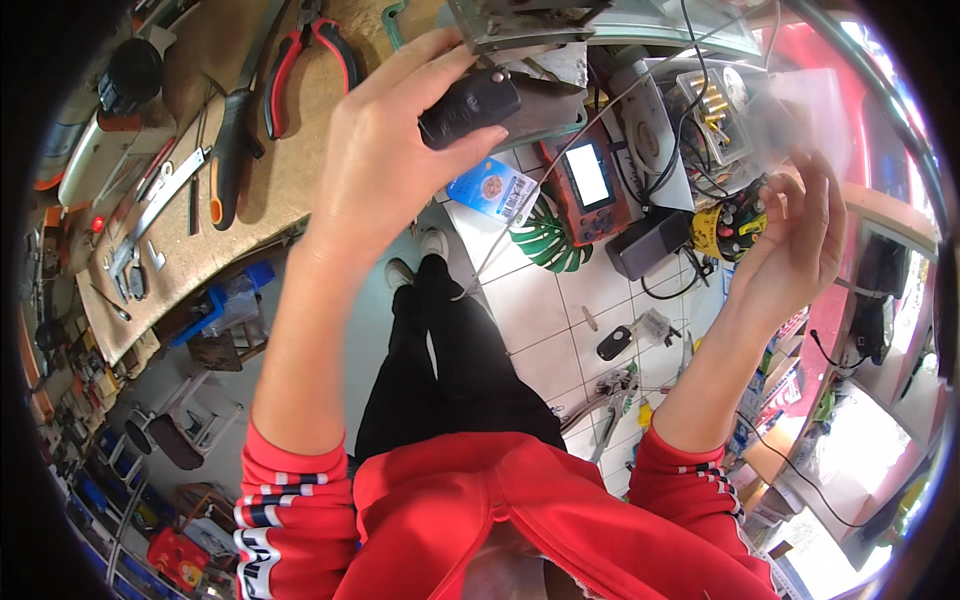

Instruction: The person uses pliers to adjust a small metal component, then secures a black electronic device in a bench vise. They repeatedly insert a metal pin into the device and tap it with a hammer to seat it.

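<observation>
Bright light comes from far right of the gripping left hand (385, 145); the screen (588, 174) below-right of it glares white; outer edges curve into black.

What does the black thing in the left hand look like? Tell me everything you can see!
The black thing is small and chunky with rounded corners, and looks like plastic, maybe a key fob. A tiny shiny silver spot shows near its upper right corner. It tilts, its right end higher. The left hand holds it, with the thumb along its lower edge; the hand hides part of it. It is just below a grey metal piece in the picture; I can't tell if they touch.
</observation>
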